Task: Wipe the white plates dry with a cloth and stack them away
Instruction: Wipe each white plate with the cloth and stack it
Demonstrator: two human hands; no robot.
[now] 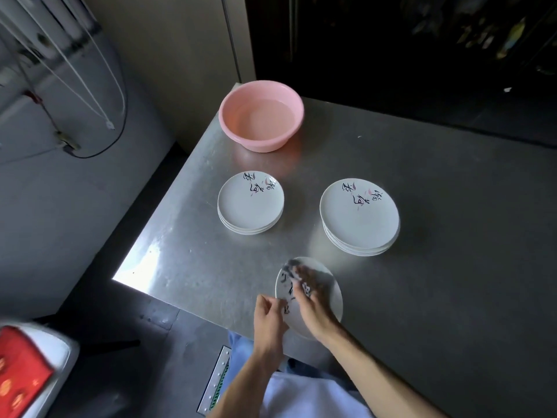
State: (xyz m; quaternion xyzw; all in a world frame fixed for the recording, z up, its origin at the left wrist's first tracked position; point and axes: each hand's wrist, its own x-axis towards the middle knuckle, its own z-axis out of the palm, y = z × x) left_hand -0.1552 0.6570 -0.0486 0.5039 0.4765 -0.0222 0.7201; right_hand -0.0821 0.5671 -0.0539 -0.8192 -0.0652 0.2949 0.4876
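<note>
A white plate (327, 285) with black brush lettering is held tilted above the near edge of the steel table (452, 267). My left hand (268, 318) grips its left rim. My right hand (313, 309) lies on the plate's face and presses a small, blurred cloth (297, 277) against it. Two stacks of the same white plates stand farther back: a smaller stack (250, 203) at the left and a larger stack (360, 217) at the right.
A pink basin (261, 116) holding water stands at the table's far left corner. The table's left edge drops to a dark floor. A red and white object (27, 372) sits at the bottom left. Cables hang on the wall at the left.
</note>
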